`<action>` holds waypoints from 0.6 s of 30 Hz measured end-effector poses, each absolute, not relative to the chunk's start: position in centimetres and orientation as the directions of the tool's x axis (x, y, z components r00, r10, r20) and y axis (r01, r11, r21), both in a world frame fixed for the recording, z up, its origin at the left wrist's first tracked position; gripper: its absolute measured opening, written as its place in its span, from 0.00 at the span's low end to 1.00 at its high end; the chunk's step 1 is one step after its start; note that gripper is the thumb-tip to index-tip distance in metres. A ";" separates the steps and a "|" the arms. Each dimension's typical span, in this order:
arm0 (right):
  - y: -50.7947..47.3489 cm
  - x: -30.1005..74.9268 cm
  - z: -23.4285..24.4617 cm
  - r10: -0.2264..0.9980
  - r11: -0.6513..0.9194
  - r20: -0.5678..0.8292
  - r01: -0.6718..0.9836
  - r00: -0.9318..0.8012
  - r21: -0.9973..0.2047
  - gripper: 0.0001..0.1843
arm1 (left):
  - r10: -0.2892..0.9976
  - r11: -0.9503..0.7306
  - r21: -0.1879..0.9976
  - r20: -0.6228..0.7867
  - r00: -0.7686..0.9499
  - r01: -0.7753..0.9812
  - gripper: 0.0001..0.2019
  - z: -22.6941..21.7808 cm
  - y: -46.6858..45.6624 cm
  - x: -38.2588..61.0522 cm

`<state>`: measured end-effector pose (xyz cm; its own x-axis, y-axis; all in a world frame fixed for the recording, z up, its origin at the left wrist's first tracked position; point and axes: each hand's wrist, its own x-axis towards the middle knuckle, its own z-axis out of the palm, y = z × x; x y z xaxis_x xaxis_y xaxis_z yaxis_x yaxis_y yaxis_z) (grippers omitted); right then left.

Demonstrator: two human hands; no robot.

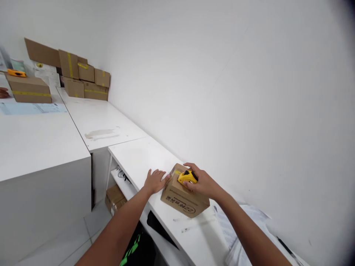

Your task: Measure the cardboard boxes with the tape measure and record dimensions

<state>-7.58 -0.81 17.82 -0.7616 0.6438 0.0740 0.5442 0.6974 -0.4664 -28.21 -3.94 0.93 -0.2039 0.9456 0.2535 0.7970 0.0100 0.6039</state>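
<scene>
A small cardboard box (181, 205) with dark print on its side sits on the narrow white counter. On its top, my right hand (201, 181) is closed around a yellow-and-black tool that looks like a tape measure (184, 176). A short yellow strip (177, 172) shows on the box just left of the tool. My left hand (156, 181) is open beside the box, fingers spread toward the counter, its thumb against the box's left edge. The undersides of both hands are hidden.
White papers (244, 225) lie right of the box along the wall. Under the counter (133, 147) is a shelf, with another carton (114, 197) below. Stacked cartons (74, 74) stand far left, near a box (31, 90) bearing an orange tool (16, 73). Another person's hand (4, 92) shows there.
</scene>
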 end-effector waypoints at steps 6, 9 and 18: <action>-1.2 -7.0 17.3 0.694 0.657 0.111 0.563 -0.712 -0.501 0.35 | 0.953 0.004 0.633 0.231 -0.194 0.774 0.30 0.8 -3.1 -27.9; -1.4 -7.2 17.3 0.727 0.624 0.115 0.583 -0.676 -0.520 0.38 | 0.960 0.005 0.702 0.196 -0.200 0.712 0.31 0.9 -3.0 -28.2; -2.0 -8.4 17.8 0.743 0.637 0.136 0.631 -0.655 -0.443 0.21 | 0.992 -0.096 0.995 0.098 -0.073 0.026 0.44 6.3 -5.3 -26.7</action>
<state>-8.40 -2.03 17.81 -0.6550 0.7433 0.1360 0.6311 0.6371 -0.4426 -26.68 -5.30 6.30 -0.0734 0.9925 0.0981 0.0262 -0.0964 0.9950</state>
